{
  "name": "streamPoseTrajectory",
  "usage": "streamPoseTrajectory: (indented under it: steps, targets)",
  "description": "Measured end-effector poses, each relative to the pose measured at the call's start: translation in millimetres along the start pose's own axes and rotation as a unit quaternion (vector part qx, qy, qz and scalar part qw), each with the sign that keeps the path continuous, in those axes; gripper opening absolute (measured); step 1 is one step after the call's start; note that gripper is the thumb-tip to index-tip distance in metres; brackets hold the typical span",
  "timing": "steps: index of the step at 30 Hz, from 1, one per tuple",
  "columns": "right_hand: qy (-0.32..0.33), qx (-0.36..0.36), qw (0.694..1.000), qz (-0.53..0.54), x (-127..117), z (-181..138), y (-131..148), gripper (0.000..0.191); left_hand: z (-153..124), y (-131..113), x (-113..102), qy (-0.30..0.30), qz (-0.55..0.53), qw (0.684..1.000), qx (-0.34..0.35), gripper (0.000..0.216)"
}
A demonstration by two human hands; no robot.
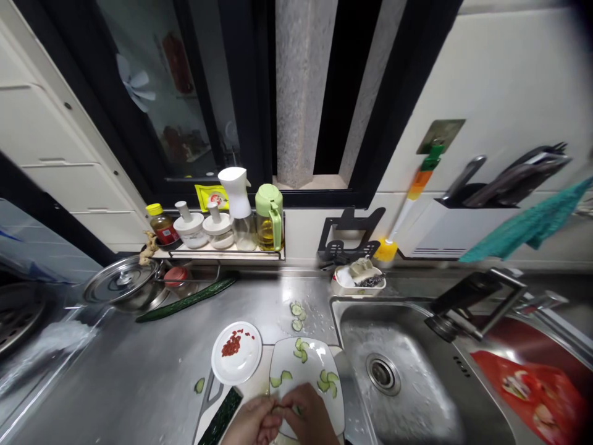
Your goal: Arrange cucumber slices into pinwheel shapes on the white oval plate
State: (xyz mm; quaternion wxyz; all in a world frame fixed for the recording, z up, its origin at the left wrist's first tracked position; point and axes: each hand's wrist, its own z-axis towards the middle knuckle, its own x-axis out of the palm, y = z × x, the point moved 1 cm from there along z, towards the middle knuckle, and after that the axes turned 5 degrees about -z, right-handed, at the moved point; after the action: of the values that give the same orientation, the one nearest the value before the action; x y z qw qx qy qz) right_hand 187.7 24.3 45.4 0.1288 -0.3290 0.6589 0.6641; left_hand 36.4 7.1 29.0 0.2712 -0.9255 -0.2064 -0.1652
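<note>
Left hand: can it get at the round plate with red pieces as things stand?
Probably yes: the round plate sits just beyond the left hand, with nothing tall between; the cut cucumber lies low to one side. That hand does look busy against the right hand, though.

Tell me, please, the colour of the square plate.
The square plate is white, clearest in the head view.

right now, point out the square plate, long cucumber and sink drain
Square plate [306, 373], head view, bare white middle
Long cucumber [186, 303], head view, green skin midway along
Sink drain [383, 374], head view, centre of the metal fitting
</note>
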Motion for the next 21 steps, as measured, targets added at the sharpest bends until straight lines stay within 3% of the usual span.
streamPoseTrajectory:
  steps: [6, 14, 17, 21]
  targets:
    - [-0.004, 0.024, 1.000, -0.006, -3.0, -2.9, -4.8, 0.012, -7.7, -11.5, 16.1, 0.001, -0.093, 0.995, 0.022, 0.043]
    - [0.019, 0.145, 0.985, 0.094, 2.2, 2.4, -11.2, 0.018, 3.2, -16.6, 19.2, -0.025, -0.023, 0.997, 0.064, 0.042]
    - [0.012, 0.183, 0.975, 0.124, 8.9, 4.3, -13.2, 0.017, 17.3, -15.1, 10.7, -0.030, 0.080, 0.987, 0.135, 0.039]
    - [-0.038, 0.187, 0.969, 0.157, 17.7, 4.7, -17.7, 0.010, 29.3, -19.1, 2.8, -0.055, 0.224, 0.946, 0.227, 0.033]
